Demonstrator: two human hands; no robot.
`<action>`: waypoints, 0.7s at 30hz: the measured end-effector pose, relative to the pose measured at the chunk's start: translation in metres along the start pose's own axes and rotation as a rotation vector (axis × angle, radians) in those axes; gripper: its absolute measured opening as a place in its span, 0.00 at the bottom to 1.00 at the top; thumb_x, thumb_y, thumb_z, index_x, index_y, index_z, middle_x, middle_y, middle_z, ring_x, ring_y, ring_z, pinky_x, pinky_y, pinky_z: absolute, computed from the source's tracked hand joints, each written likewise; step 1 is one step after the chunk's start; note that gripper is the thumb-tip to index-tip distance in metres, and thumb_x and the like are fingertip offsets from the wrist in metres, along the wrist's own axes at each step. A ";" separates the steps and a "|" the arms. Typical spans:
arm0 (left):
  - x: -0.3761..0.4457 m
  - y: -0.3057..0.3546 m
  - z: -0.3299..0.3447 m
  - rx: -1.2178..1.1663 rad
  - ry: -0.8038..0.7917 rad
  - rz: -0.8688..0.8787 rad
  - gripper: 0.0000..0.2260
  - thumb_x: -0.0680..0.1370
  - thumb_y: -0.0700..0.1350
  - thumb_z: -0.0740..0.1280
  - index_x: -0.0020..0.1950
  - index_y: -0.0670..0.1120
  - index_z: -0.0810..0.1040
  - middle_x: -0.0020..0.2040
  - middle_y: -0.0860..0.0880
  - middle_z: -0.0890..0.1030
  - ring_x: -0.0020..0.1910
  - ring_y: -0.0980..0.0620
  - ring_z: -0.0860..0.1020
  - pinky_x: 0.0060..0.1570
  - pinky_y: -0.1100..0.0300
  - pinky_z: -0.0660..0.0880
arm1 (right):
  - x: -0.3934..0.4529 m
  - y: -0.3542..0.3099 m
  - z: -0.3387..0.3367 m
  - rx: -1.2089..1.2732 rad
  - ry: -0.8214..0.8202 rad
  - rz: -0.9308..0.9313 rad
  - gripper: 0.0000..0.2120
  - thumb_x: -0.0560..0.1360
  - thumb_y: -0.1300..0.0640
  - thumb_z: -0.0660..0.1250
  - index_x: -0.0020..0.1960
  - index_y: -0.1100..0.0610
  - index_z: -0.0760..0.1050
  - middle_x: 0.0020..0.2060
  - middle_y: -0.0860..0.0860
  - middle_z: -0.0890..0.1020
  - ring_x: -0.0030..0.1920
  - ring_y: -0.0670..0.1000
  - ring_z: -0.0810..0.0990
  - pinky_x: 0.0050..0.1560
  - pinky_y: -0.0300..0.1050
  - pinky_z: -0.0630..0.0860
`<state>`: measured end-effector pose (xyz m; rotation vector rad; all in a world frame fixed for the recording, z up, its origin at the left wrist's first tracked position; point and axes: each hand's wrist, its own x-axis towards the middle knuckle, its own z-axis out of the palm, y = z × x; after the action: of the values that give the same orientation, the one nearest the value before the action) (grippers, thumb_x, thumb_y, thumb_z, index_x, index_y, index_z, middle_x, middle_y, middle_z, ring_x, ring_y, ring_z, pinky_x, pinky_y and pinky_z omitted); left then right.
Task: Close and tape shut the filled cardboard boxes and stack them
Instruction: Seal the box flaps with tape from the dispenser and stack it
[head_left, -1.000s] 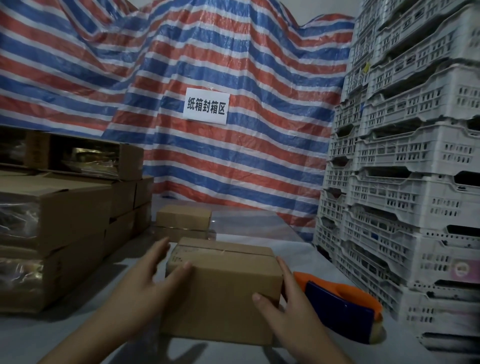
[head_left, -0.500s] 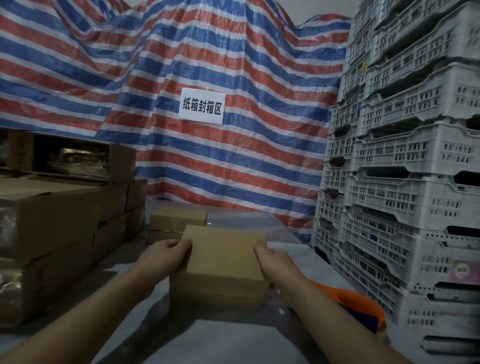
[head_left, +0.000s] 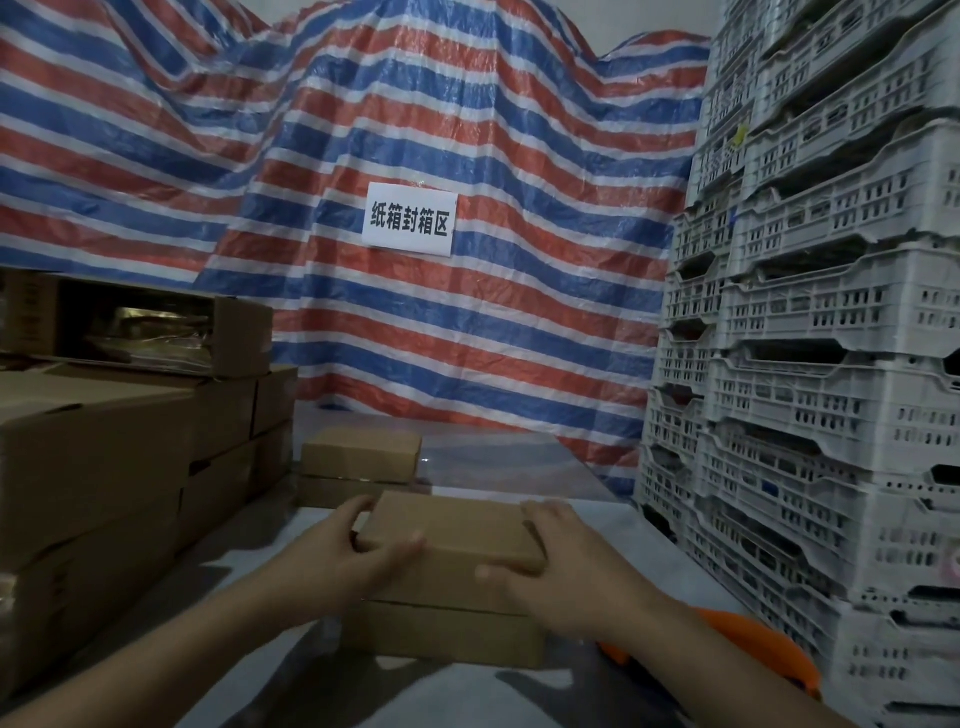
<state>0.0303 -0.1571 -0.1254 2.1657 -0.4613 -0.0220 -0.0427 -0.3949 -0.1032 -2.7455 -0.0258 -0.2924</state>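
Note:
A small closed cardboard box (head_left: 452, 535) sits on top of a second flat cardboard box (head_left: 441, 634) on the grey table (head_left: 597, 525). My left hand (head_left: 358, 556) grips the upper box at its left end, thumb across the near side. My right hand (head_left: 566, 561) grips its right end, thumb on the near side. Behind them stands another stack of two small boxes (head_left: 361, 457). An orange tape dispenser (head_left: 753, 644) lies on the table at the right, partly hidden by my right forearm.
Larger cardboard boxes (head_left: 104, 467) are piled along the left, one open box (head_left: 140, 327) on top. White plastic crates (head_left: 831, 364) tower at the right. A striped tarp with a white paper sign (head_left: 410, 218) hangs behind.
The box I held tilted up near me a second ago has been moved away and laid flat on another box. Both hands have shifted with it to its ends.

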 end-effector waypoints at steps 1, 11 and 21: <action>0.001 -0.003 -0.001 0.072 -0.049 0.033 0.42 0.70 0.68 0.67 0.78 0.56 0.55 0.61 0.55 0.71 0.48 0.64 0.72 0.39 0.72 0.69 | -0.001 0.001 -0.001 -0.092 -0.070 -0.013 0.40 0.73 0.32 0.67 0.78 0.48 0.57 0.73 0.48 0.64 0.67 0.51 0.70 0.67 0.50 0.72; 0.089 -0.004 0.031 0.462 0.124 0.156 0.39 0.72 0.70 0.66 0.78 0.58 0.58 0.72 0.51 0.70 0.64 0.51 0.71 0.57 0.58 0.71 | 0.068 0.016 -0.019 -0.368 -0.158 0.124 0.26 0.76 0.42 0.71 0.69 0.52 0.69 0.63 0.54 0.77 0.60 0.54 0.77 0.63 0.52 0.76; 0.197 -0.018 0.037 0.907 0.211 0.184 0.36 0.74 0.74 0.51 0.79 0.59 0.56 0.81 0.46 0.50 0.79 0.42 0.48 0.75 0.41 0.45 | 0.178 0.038 -0.007 -0.432 -0.225 0.275 0.27 0.77 0.44 0.69 0.72 0.53 0.69 0.65 0.55 0.75 0.65 0.58 0.74 0.69 0.56 0.71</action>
<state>0.2125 -0.2417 -0.1322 2.9425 -0.6201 0.6200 0.1325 -0.4366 -0.0744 -3.1414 0.3960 0.1016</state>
